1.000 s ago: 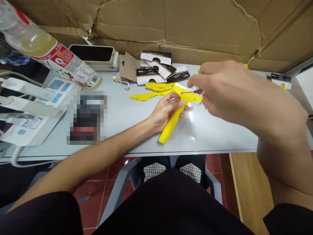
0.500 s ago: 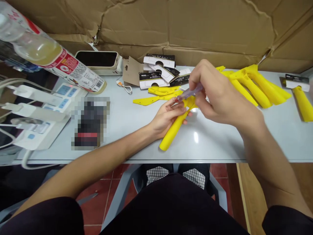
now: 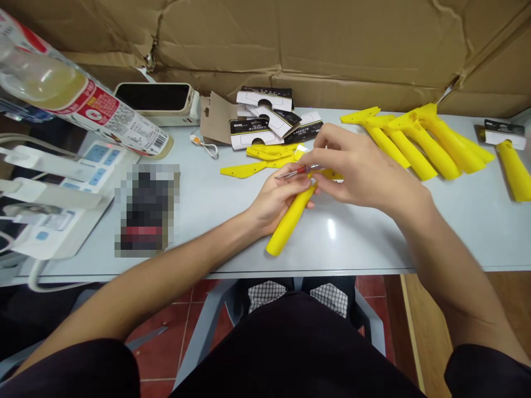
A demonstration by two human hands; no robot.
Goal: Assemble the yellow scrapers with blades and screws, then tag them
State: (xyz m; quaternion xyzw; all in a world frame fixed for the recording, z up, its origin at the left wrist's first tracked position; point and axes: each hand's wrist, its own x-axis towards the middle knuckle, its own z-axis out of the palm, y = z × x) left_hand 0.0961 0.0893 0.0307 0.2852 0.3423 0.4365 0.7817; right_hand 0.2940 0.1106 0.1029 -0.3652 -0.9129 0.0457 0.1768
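My left hand [image 3: 276,202] is closed around a yellow plastic handle [image 3: 290,221], whose rounded end points down toward the table's front edge. My right hand [image 3: 352,166] meets it at the handle's upper end, fingers bent. A small screwdriver [image 3: 299,171] with a red and clear grip lies between the right fingers, its thin metal shaft pointing left above the left fingers. The right thumb and fingertips are close to the handle's top; whether they also pinch a small part there cannot be made out. Flat yellow pieces with holes [image 3: 244,170] lie just behind the left hand.
Several yellow handles [image 3: 418,146] lie at the back right, another [image 3: 514,171] with a black-and-white card farther right. Behind my hands are packaging cards [image 3: 265,121]. On the left are a drink bottle [image 3: 103,110], power strip [image 3: 83,204], phone [image 3: 153,97] and a blurred-out object [image 3: 145,213].
The screwdriver has swung from pointing down at the handle to lying nearly flat, shaft leftward. My right hand has lowered, its fingertips now at the handle's top. The view has shifted slightly.
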